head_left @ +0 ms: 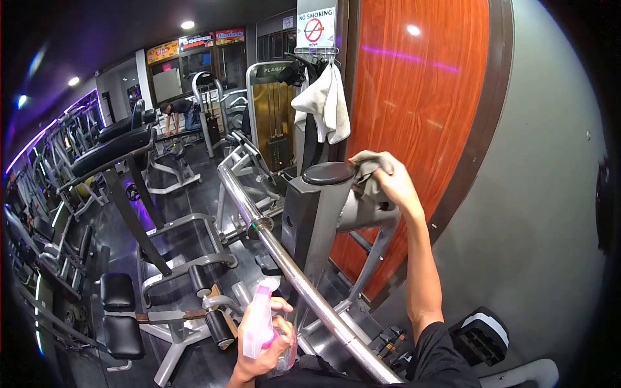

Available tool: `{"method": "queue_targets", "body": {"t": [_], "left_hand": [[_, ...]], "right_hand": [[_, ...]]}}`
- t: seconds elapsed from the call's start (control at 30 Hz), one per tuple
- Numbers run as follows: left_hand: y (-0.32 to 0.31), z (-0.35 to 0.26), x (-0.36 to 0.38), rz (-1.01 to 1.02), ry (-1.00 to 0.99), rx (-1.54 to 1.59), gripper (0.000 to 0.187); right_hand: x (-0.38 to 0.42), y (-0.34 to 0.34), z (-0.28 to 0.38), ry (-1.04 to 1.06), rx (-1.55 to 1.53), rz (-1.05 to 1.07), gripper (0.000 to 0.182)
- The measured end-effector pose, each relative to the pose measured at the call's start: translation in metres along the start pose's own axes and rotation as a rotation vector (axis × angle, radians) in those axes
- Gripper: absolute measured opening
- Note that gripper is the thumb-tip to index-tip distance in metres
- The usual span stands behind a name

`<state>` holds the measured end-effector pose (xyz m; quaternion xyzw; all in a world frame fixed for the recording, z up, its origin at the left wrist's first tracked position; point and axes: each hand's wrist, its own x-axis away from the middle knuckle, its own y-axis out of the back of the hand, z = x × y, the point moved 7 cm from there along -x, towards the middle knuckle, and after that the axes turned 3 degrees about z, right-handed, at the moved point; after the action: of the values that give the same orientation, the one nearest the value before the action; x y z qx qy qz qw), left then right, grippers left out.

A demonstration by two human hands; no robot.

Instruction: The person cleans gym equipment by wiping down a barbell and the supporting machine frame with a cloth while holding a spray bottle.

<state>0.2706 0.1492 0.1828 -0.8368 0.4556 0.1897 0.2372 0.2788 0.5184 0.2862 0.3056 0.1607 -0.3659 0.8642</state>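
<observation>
Dim room; ceiling-light glare; curved fisheye edges

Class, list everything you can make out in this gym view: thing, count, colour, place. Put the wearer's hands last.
no-smoking sign: one, white, top centre
cloth towels: count unclear, white, hanging below sign
wood-grain panel: one, red-brown, right of towels
long metal bar: one, silver, diagonal through centre
round-capped metal post: one, grey and black, beside bar
gold-fronted machine: one, grey frame, behind post
square seat pads: two, black, lower left
ceiling lights: several, white, upper left
bending person: one, dark top, background
spray bottle: one, pink and clear, left hand
crumpled cloth: one, grey, right hand
left hand: one, bare, bottom centre
right hand: one, bare, beside post
</observation>
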Motion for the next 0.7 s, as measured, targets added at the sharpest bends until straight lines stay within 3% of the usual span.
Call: {"method": "queue_targets", "body": {"t": [0.1, 0.17, 0.23, 0.3, 0.43, 0.5, 0.57, 0.63, 0.7], "left_hand": [[0.003, -0.003, 0.001, 0.004, -0.012, -0.036, 0.054], [0.002, -0.007, 0.000, 0.005, -0.032, -0.047, 0.055], [-0.003, -0.010, -0.003, 0.032, -0.027, -0.079, 0.056], [-0.010, -0.007, -0.006, 0.065, -0.019, -0.105, 0.057], [-0.012, 0.003, -0.010, 0.023, -0.052, 0.031, 0.055], [-0.011, 0.004, -0.007, 0.011, -0.060, -0.005, 0.055], [-0.010, 0.006, -0.001, 0.001, -0.052, 0.015, 0.056], [-0.006, 0.009, 0.004, -0.030, -0.034, 0.017, 0.057], [-0.007, 0.009, 0.004, -0.038, -0.042, 0.012, 0.057]], "right_hand": [[0.015, 0.013, 0.031, 0.301, -0.290, -0.307, 0.029], [0.027, 0.003, 0.072, 0.406, -0.433, -0.303, 0.034], [0.035, -0.021, 0.116, 0.703, -0.119, -0.237, 0.039], [0.038, -0.075, 0.130, 0.683, 0.159, 0.167, 0.042], [0.037, -0.080, 0.119, 0.661, 0.261, 0.173, 0.038], [0.031, -0.061, 0.096, 0.584, 0.090, 0.017, 0.036], [0.024, -0.046, 0.063, 0.472, 0.002, -0.119, 0.034], [0.021, -0.036, 0.037, 0.174, -0.193, -0.099, 0.024], [0.018, -0.032, 0.009, 0.091, -0.253, -0.142, 0.023]]}}
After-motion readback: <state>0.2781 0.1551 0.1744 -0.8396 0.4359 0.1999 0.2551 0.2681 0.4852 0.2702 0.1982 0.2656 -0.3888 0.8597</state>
